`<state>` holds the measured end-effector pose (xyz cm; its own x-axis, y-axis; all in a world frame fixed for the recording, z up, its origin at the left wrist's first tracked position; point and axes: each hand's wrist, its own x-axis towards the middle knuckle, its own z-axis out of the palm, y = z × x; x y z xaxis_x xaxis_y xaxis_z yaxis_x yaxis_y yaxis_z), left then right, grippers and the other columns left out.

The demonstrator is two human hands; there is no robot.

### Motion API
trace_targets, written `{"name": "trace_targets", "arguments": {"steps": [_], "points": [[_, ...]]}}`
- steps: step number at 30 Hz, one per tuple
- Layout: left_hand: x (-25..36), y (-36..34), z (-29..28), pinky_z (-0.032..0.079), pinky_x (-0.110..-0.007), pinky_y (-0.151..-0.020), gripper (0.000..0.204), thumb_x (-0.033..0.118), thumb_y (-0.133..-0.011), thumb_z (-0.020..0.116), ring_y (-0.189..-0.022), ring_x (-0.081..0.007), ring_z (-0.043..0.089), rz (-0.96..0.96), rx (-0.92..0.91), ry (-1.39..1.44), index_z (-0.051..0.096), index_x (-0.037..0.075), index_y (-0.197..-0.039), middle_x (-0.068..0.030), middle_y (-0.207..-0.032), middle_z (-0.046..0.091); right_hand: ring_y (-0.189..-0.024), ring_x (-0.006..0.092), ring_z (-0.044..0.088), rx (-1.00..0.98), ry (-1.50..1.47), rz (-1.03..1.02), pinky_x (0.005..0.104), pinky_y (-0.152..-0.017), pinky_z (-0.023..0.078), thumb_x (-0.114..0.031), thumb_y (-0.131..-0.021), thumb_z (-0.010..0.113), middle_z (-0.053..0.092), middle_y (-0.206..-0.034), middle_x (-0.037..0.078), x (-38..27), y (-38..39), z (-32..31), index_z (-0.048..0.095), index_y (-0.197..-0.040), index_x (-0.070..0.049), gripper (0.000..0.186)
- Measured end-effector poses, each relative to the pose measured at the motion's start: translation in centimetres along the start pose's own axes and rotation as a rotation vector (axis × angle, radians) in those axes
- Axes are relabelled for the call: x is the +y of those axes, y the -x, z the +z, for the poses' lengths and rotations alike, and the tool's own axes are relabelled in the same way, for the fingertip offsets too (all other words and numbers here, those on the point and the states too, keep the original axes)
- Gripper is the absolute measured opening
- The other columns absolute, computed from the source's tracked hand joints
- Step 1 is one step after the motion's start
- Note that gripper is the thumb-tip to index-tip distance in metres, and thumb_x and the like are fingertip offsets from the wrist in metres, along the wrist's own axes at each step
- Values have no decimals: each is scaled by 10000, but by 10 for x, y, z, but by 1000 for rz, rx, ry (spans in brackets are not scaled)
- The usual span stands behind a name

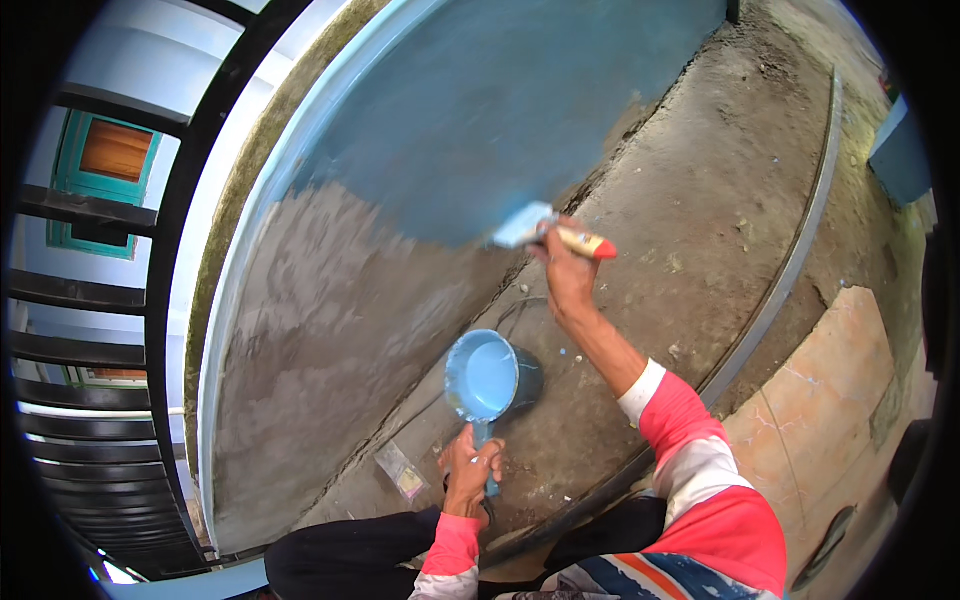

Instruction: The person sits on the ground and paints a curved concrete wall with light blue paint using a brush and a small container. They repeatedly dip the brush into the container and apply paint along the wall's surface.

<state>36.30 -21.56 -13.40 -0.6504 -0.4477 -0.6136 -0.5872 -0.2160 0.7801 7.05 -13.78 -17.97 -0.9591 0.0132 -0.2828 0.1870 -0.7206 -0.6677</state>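
Note:
My right hand is closed around a paintbrush with a pale wooden handle and a red end. Its blue-coated bristles are at the low wall, by the lower edge of the painted area; motion blurs them, so contact is hard to judge. Blue paint covers the wall's far part, while the near part is bare grey. Below the brush, my left hand grips the handle of a blue dipper, which is tilted with its mouth toward the wall. Light blue paint shows inside it.
A black metal railing runs along the left. On the ground near my left hand lies a small clear packet. A narrow grey curb crosses the dirt at right, beside broken tiles. A blue block stands far right.

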Motion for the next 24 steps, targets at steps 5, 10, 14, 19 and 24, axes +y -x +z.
{"name": "trace_targets", "arguments": {"steps": [5, 10, 14, 19, 24], "points": [[-8, 3, -11, 398, -251, -382, 226, 17, -839, 621, -417, -113, 485, -22, 11, 8, 539, -15, -1047, -27, -598, 529, -933, 170, 654, -46, 196, -333, 290, -763, 562, -36, -928, 671, 660, -1055, 102, -37, 15, 16, 609, -1123, 19, 212], [-6, -1, -10, 404, -257, -381, 219, 18, -842, 622, -415, -115, 487, 28, -7, 68, 536, -19, -1040, -29, -597, 529, -945, 239, 640, 43, 517, -831, 339, -810, 519, 1, -886, 688, 654, -1061, 134, -7, -9, -21, 667, -1044, 9, 160], [-17, -7, -18, 408, -258, -380, 226, 15, -842, 619, -417, -113, 491, 44, 10, 15, 536, -21, -1049, -32, -604, 538, -946, 276, 661, -119, 748, -1089, 360, -789, 552, 0, -846, 717, 660, -1104, 143, 40, -10, -33, 713, -1073, -55, 234], [-32, -9, -36, 411, -254, -379, 229, 8, -836, 617, -418, -110, 493, 30, 18, -8, 534, -27, -1047, -36, -610, 547, -1015, 320, 704, -681, 633, -880, 362, -805, 591, 32, -814, 707, 658, -1203, 217, 65, 65, -39, 742, -1036, -82, 251], [-32, -12, -36, 417, -258, -384, 232, 3, -826, 620, -411, -110, 486, 26, 61, -13, 548, -23, -1045, -29, -591, 539, -931, 292, 721, -513, 695, -996, 351, -768, 582, 27, -841, 692, 715, -1077, 177, 47, -6, -64, 736, -1033, -85, 227]]}}
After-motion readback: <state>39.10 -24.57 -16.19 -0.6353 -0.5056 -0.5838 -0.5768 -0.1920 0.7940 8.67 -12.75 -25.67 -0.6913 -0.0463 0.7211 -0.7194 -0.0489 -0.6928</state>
